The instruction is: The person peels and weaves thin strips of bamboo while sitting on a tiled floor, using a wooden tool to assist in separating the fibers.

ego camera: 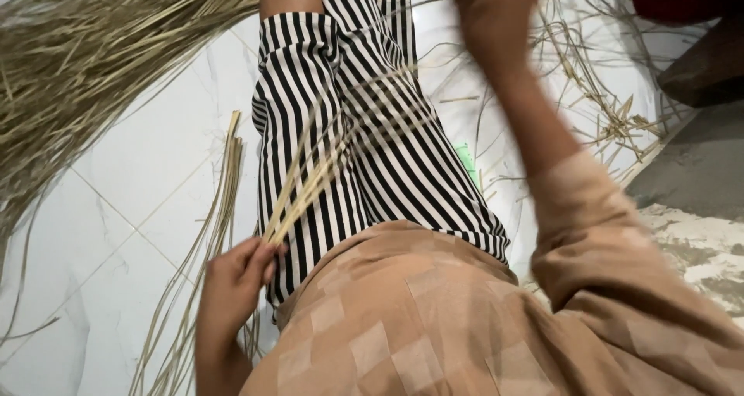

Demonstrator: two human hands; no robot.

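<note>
I sit on a white tiled floor with my leg in black-and-white striped trousers (pixel 364 132) stretched ahead. My left hand (pixel 236 276) is closed on the near ends of a thin bunch of pale dry straw strips (pixel 333 148), which fan out blurred across the striped leg. My right hand (pixel 492 12) is raised at the top of the view, blurred by motion, at the far ends of the strips; whether it grips them I cannot tell. A tan checked top (pixel 434 318) fills the lower middle.
A large heap of dry straw (pixel 85 63) lies at the upper left. A loose bundle of long strips (pixel 221 210) lies on the floor beside my left hand. Scattered strips (pixel 604 101) cover the floor at the upper right, near a grey concrete step (pixel 697 163).
</note>
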